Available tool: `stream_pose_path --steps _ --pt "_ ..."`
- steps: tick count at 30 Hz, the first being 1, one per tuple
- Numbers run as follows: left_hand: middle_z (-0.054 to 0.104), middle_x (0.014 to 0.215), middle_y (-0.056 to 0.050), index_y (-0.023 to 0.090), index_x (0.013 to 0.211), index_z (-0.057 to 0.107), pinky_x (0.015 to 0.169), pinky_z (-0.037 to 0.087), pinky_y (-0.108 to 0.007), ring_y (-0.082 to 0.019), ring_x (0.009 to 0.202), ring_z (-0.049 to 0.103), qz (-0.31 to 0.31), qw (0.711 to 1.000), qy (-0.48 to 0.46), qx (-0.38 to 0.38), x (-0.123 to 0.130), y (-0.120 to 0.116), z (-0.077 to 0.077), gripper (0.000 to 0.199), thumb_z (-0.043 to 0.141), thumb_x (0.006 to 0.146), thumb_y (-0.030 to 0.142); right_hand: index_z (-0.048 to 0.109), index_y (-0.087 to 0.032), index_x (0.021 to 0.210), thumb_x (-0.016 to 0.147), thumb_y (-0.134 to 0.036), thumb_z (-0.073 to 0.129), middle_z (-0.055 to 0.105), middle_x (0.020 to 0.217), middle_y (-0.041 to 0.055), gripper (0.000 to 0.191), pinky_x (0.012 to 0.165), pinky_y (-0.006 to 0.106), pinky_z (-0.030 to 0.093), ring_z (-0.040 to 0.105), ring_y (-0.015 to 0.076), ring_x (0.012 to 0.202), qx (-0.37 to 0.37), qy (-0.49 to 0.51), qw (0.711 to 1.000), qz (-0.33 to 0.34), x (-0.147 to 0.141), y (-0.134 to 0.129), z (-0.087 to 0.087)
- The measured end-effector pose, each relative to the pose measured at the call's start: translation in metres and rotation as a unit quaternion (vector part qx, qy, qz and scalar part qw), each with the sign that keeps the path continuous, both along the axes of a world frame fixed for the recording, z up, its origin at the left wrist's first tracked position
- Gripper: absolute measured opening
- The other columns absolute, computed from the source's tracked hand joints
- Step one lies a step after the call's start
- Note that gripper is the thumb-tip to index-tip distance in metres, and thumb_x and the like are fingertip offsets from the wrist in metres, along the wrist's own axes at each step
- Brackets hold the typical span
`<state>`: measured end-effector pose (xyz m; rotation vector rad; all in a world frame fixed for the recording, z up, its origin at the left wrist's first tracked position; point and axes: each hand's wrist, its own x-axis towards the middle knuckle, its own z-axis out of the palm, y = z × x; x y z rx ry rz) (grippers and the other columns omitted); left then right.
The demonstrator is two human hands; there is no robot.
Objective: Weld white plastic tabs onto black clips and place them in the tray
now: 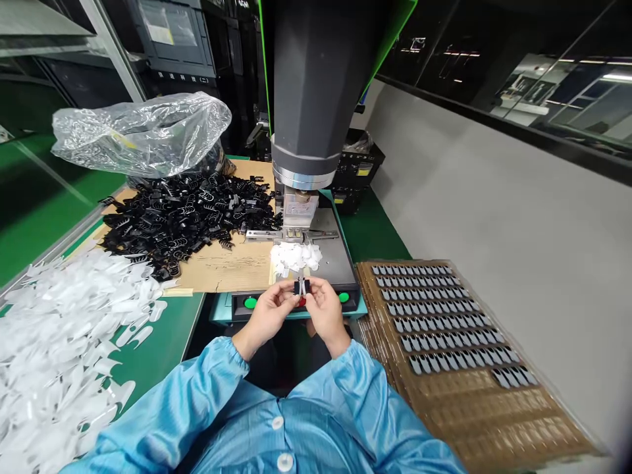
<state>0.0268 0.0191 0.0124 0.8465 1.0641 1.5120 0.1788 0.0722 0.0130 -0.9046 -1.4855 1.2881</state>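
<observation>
Blue jacket [276, 428] is nearest; beyond it, the left hand [269, 312] and right hand [324, 313] pinch one small black part [297, 288] together, while brown trays [459, 411] lie at right.

Shiny blue smock [254, 421], 2 white buttons [278, 422], bare hands [269, 309]

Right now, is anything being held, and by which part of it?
A small black-and-pale item: the left grip pinches its left side, the right grip its right side. Whether it is one piece or several cannot be told.
</observation>
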Motion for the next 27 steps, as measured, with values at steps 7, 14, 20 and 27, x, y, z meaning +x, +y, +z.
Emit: stream_pose_path --steps 7,14,20,27 --pt "0.078 0.093 -0.004 0.020 0.117 0.072 0.090 0.062 -0.035 -0.017 0.086 0.074 -0.005 1.000 0.003 -0.001 0.002 -0.005 0.000 0.045 0.091 0.082 0.043 0.066 -0.024 0.122 0.091 -0.036 0.077 0.075 0.118 0.0093 0.036 0.101 0.043 0.061 0.073 0.0243 0.112 -0.008 0.020 1.000 -0.002 0.000 -0.010 0.006" --pt "0.077 0.104 -0.006 0.021 0.113 0.064 0.080 0.064 -0.031 -0.019 0.089 0.077 -0.061 0.988 -0.133 -0.044 -0.004 -0.006 0.008 0.045 0.089 0.084 0.043 0.062 -0.025 0.136 0.096 -0.039 0.072 0.076 0.121 0.0096 0.044 0.090 0.039 0.063 0.074 0.0240 0.107 -0.084 0.096 0.991 -0.032 0.003 -0.019 0.016" --pt "0.078 0.115 -0.009 0.020 0.122 0.067 0.093 0.065 -0.035 -0.021 0.099 0.079 -0.113 0.973 -0.188 -0.076 -0.007 -0.010 0.008 0.038 0.082 0.092 0.039 0.065 -0.026 0.133 0.095 -0.038 0.065 0.075 0.119 0.0077 0.040 0.079 0.037 0.062 0.073 0.0216 0.094 -0.137 0.126 0.982 0.008 0.006 -0.027 0.025" --pt "0.077 0.123 -0.010 0.022 0.133 0.068 0.094 0.067 -0.036 -0.022 0.101 0.079 -0.138 0.968 -0.192 -0.082 -0.007 -0.013 0.003 0.045 0.080 0.093 0.037 0.066 -0.025 0.127 0.093 -0.033 0.061 0.075 0.114 0.0076 0.035 0.082 0.037 0.062 0.072 0.0221 0.094 -0.159 0.155 0.975 0.018 0.007 -0.030 0.027"
